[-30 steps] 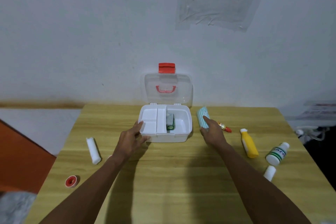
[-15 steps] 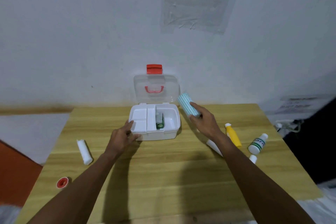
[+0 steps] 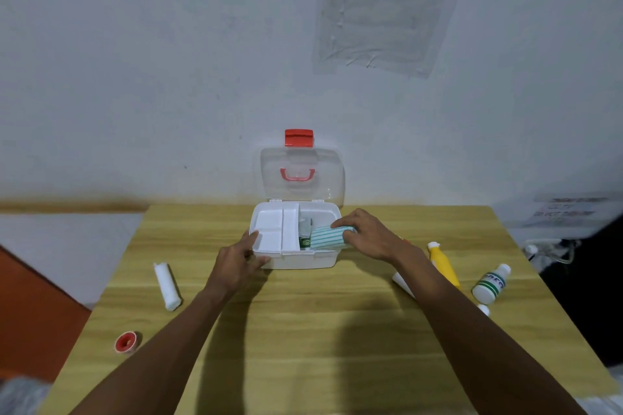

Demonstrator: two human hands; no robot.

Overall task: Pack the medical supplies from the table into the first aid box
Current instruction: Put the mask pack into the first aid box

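The white first aid box (image 3: 296, 259) stands open at the table's far middle, its clear lid (image 3: 301, 175) upright with a red latch. My left hand (image 3: 241, 258) grips the box's front left corner. My right hand (image 3: 365, 234) holds a teal-striped roll (image 3: 327, 236) lying over the box's right compartment, beside a green-labelled item (image 3: 305, 241) inside. On the table lie a white gauze roll (image 3: 167, 285), a red tape roll (image 3: 125, 342), a yellow bottle (image 3: 443, 263) and a white bottle with green label (image 3: 490, 283).
A white tube (image 3: 403, 280) shows partly under my right forearm, and a small white cap (image 3: 483, 309) lies near the right edge. The wooden table (image 3: 303, 330) ends at a grey wall behind. An orange surface (image 3: 30, 307) lies to the left.
My right hand has carried the striped roll from the table at the box's right, up and over, down into the right compartment. My left hand stays on the box's corner.
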